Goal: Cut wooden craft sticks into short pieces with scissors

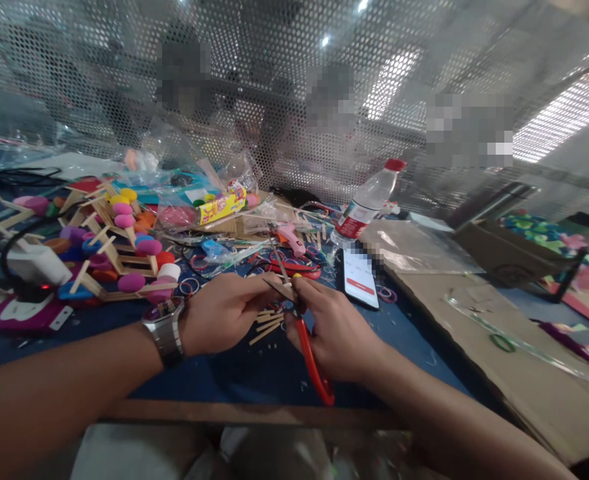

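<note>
My right hand is wrapped round a pair of red-handled scissors, and its thumb and forefinger are closed near the pivot. The blades point up and to the left, spread apart. Close to the blades, my left hand is pinched shut, with a metal wristwatch on its wrist. A small pale piece shows between the two hands, but what the left fingers grip is mostly hidden. Beneath the hands, several short wooden sticks lie on the blue tabletop.
Stick frames with coloured caps crowd the left, beside a white charger. A pink glue gun lies beyond my hands. To the right are a phone, a plastic bottle and cardboard. A perforated metal screen stands behind.
</note>
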A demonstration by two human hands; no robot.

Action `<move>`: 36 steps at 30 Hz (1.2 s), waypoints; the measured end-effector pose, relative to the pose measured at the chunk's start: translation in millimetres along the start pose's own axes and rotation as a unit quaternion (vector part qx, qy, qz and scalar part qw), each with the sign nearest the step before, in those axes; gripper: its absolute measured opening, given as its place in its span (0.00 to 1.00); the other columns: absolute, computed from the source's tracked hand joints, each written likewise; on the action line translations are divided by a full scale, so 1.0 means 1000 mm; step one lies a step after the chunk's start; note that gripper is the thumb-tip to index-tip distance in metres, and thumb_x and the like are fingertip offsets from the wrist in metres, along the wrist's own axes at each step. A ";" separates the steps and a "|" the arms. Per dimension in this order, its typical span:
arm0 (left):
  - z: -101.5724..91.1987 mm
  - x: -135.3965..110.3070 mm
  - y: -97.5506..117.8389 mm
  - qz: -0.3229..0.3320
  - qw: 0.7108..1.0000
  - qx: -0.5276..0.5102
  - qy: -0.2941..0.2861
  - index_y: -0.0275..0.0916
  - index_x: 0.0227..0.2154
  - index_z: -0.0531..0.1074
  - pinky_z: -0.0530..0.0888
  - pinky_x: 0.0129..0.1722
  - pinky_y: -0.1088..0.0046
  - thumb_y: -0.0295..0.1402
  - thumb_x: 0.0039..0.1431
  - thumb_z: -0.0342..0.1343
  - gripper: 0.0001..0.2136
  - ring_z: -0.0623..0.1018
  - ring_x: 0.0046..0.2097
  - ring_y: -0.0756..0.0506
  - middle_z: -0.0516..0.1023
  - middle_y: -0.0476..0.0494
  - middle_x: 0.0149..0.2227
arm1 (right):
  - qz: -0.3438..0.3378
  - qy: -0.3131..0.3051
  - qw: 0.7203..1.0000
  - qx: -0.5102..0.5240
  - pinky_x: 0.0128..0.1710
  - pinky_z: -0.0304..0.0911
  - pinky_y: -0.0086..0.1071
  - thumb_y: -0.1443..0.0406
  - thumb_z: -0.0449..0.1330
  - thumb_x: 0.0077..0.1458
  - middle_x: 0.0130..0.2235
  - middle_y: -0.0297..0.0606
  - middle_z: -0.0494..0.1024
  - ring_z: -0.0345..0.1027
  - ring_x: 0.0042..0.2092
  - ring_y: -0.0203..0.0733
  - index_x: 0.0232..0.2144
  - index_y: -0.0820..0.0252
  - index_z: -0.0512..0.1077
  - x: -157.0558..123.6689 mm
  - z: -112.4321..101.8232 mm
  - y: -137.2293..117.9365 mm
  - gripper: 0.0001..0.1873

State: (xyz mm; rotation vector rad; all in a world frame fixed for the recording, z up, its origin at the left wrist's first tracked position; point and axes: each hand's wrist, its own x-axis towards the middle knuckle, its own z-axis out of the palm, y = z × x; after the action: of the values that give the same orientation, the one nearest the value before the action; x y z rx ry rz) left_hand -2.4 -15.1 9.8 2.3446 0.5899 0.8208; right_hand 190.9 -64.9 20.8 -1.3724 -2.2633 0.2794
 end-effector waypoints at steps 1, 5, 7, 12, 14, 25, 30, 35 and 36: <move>0.000 0.000 -0.001 0.001 1.000 0.001 0.000 0.41 0.43 0.76 0.71 0.43 0.74 0.28 0.68 0.45 0.13 0.79 0.42 0.48 0.81 0.47 0.43 | -0.006 0.005 1.000 0.003 0.31 0.60 0.35 0.69 0.53 0.49 0.31 0.40 0.72 0.65 0.31 0.44 0.31 0.56 0.60 0.001 0.000 0.000 0.05; -0.003 0.000 -0.002 -0.001 1.000 0.013 0.008 0.39 0.44 0.74 0.71 0.41 0.73 0.28 0.68 0.45 0.12 0.78 0.40 0.47 0.80 0.46 0.41 | -0.015 0.017 0.999 0.027 0.34 0.62 0.36 0.66 0.56 0.54 0.35 0.41 0.74 0.68 0.35 0.46 0.34 0.56 0.62 0.004 0.001 0.001 0.05; -0.004 0.000 -0.003 -0.002 1.000 0.014 0.012 0.39 0.44 0.74 0.70 0.41 0.73 0.29 0.68 0.45 0.12 0.78 0.40 0.47 0.80 0.45 0.39 | -0.011 0.012 0.999 0.045 0.38 0.65 0.38 0.65 0.59 0.53 0.39 0.43 0.75 0.70 0.39 0.48 0.38 0.57 0.64 0.005 0.001 0.002 0.09; -0.005 0.000 -0.002 -0.009 1.000 0.014 0.016 0.39 0.43 0.74 0.70 0.37 0.75 0.29 0.67 0.47 0.11 0.78 0.38 0.47 0.80 0.46 0.37 | -0.041 0.028 0.996 0.073 0.49 0.66 0.45 0.66 0.63 0.48 0.50 0.49 0.73 0.69 0.50 0.54 0.52 0.58 0.60 0.003 0.003 0.006 0.29; -0.005 0.001 -0.002 -0.002 1.000 0.014 0.028 0.38 0.43 0.74 0.71 0.38 0.74 0.28 0.67 0.46 0.11 0.78 0.37 0.48 0.80 0.45 0.38 | -0.045 0.029 0.996 0.070 0.51 0.65 0.46 0.68 0.62 0.47 0.53 0.51 0.72 0.69 0.52 0.55 0.54 0.58 0.59 0.003 0.002 0.007 0.32; -0.006 0.003 0.001 0.014 0.995 0.001 0.096 0.39 0.41 0.75 0.73 0.43 0.73 0.26 0.67 0.45 0.12 0.77 0.40 0.48 0.79 0.45 0.37 | 0.026 0.038 0.991 0.122 0.51 0.66 0.48 0.63 0.62 0.51 0.53 0.54 0.73 0.71 0.52 0.54 0.55 0.58 0.53 0.003 0.001 0.007 0.33; -0.005 0.002 -0.001 0.019 0.993 0.005 0.118 0.38 0.40 0.75 0.73 0.39 0.73 0.27 0.67 0.46 0.11 0.77 0.36 0.49 0.79 0.46 0.35 | 0.049 0.068 0.993 0.079 0.48 0.67 0.48 0.58 0.63 0.51 0.48 0.51 0.76 0.72 0.49 0.55 0.50 0.59 0.59 0.004 0.001 0.009 0.26; -0.005 0.002 -0.002 0.043 0.992 0.013 0.117 0.38 0.42 0.75 0.73 0.41 0.73 0.26 0.68 0.45 0.12 0.77 0.38 0.48 0.79 0.45 0.37 | -0.005 0.049 0.998 0.044 0.46 0.67 0.48 0.60 0.62 0.52 0.46 0.48 0.74 0.70 0.47 0.54 0.46 0.58 0.63 0.007 -0.003 0.012 0.21; -0.005 0.002 -0.002 0.046 0.992 0.013 0.114 0.39 0.42 0.75 0.73 0.41 0.73 0.26 0.67 0.45 0.12 0.77 0.39 0.49 0.79 0.45 0.38 | -0.019 0.045 0.998 0.040 0.47 0.67 0.48 0.60 0.63 0.51 0.47 0.50 0.73 0.69 0.47 0.54 0.46 0.59 0.63 0.006 -0.003 0.013 0.22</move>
State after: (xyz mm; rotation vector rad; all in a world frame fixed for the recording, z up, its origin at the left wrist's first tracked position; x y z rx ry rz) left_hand -5.1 -10.7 12.9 2.3327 0.5929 1.1388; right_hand 200.5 -53.0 19.9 -1.2730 -2.1787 0.2876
